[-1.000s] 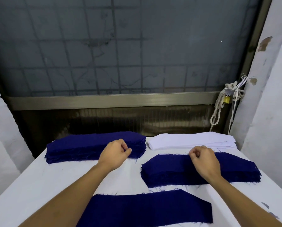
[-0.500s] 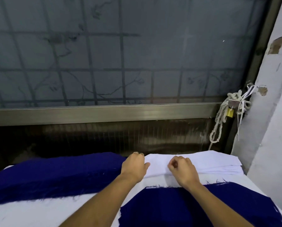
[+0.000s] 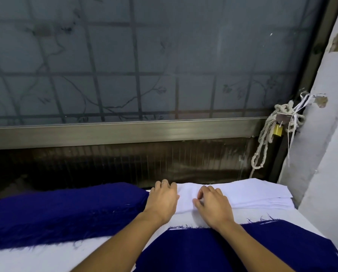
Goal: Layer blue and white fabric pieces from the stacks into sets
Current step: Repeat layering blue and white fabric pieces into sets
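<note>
While left hand [image 3: 162, 201] lies flat beside far blue stack [image 3: 66, 209], right hand [image 3: 213, 206] pinches white stack [image 3: 252, 193].

Blue fabric stack [image 3: 66, 211] fuzzy, frayed; white fabric stack [image 3: 252, 193] smooth, matt.

A frosted window [image 3: 164, 55] with a dark grille fills the back, above a metal rail [image 3: 124, 132]. At its right, a knotted rope [image 3: 266, 138] and brass padlock [image 3: 277, 130] hang beside the chipped white wall [image 3: 331, 154].
</note>
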